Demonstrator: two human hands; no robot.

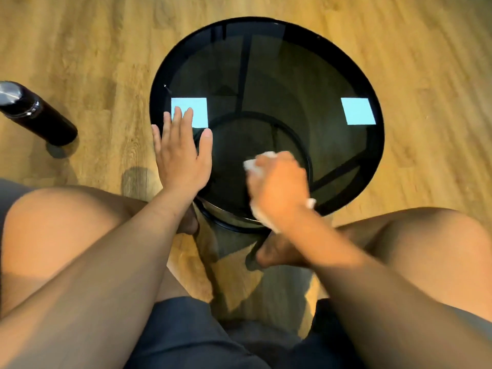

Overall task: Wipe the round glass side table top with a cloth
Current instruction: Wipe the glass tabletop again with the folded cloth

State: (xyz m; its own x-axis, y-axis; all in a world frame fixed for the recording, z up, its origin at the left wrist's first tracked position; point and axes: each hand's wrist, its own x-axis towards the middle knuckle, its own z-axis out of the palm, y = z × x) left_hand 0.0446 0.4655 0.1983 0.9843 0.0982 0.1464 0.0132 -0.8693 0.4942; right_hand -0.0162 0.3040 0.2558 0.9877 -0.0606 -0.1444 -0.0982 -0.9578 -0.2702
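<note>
I saw warm, dim light; two pale squares of glare sat on the glass top [266, 75], my right hand [279, 187] blurred, and the edges bowed.

One head-worn wide-angle view, steeply downward and close over the round glass table top [332, 75].

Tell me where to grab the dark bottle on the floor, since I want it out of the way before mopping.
Grip the dark bottle around its smooth cylindrical body just below the silver cap, coming from the side. It appears to stand upright on the wooden floor, clear of the glass table, so a side wrap looks steadiest; the cap alone may be loose.
</note>
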